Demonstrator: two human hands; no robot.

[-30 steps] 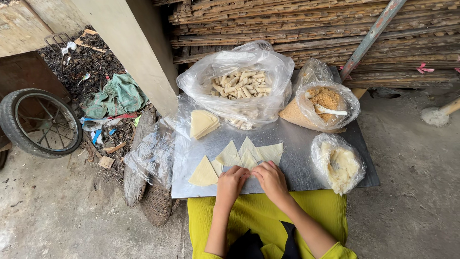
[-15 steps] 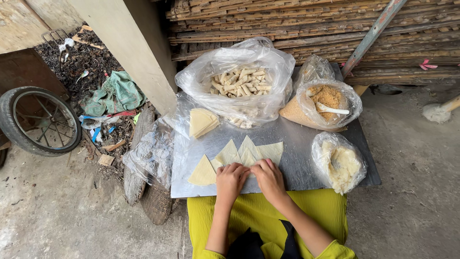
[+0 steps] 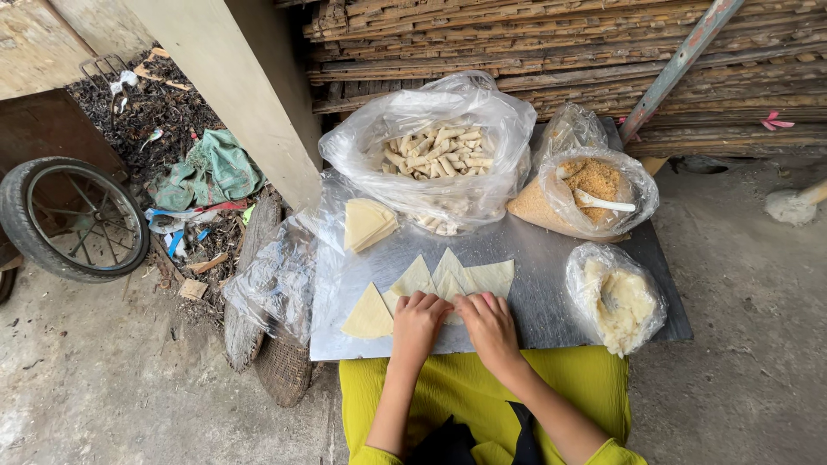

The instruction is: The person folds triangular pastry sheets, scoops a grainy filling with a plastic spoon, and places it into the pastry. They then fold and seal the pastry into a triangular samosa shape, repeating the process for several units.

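A pale wrapper sheet (image 3: 448,301) is lying at the near middle of the metal tray (image 3: 551,284), among other triangular wrappers (image 3: 369,314). The left hand (image 3: 419,320) and right hand (image 3: 489,323) are pressing on it side by side, fingers curled down, pinching its edge. Farther off, a bag of rolled pieces (image 3: 435,151) is sitting.

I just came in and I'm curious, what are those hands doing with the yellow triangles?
A person in yellow sits at a metal tray and presses both hands, left hand and right hand, onto a thin pastry triangle in front of them. More flat wrapper triangles lie beside it, with a stack of wrappers further back. A big bag of finished rolls, a bag of brown crumbly filling and a bag of pale paste sit around the tray.
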